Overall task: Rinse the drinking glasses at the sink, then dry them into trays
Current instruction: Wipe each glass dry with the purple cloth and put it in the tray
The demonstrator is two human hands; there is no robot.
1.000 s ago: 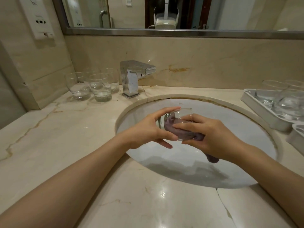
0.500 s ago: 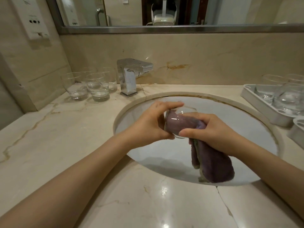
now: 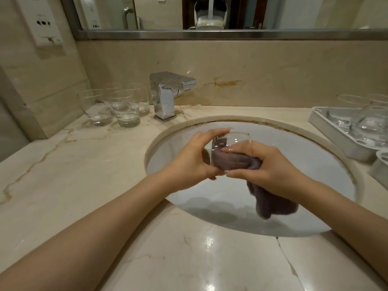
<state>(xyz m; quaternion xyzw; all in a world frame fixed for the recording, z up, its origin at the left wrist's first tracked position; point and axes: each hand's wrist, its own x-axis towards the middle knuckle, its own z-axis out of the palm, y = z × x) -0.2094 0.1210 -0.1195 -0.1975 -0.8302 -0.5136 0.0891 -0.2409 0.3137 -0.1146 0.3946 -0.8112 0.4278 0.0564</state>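
Beige marble table point(image 3: 88, 185), veined and glossy, cracking near the front edge and wrapping a round white sink point(image 3: 315, 171). Matching marble splashback behind, steel-framed mirror point(image 3: 210, 34) running above. Square chrome faucet point(image 3: 165, 95) standing at the back rim. Sitting left of the faucet, four clear tumblers point(image 3: 117, 110) clustering close together. Resting at the far right, a pale plastic tray point(image 3: 331, 131) carrying more glasses. Hovering over the basin, lying on its side, the drinking glass point(image 3: 233, 139): left hand point(image 3: 195, 158) gripping its base end, fingers curling round. Right hand point(image 3: 266, 164) pinching a purple cloth point(image 3: 270, 200), stuffing part inside the glass, the rest hanging over the basin.
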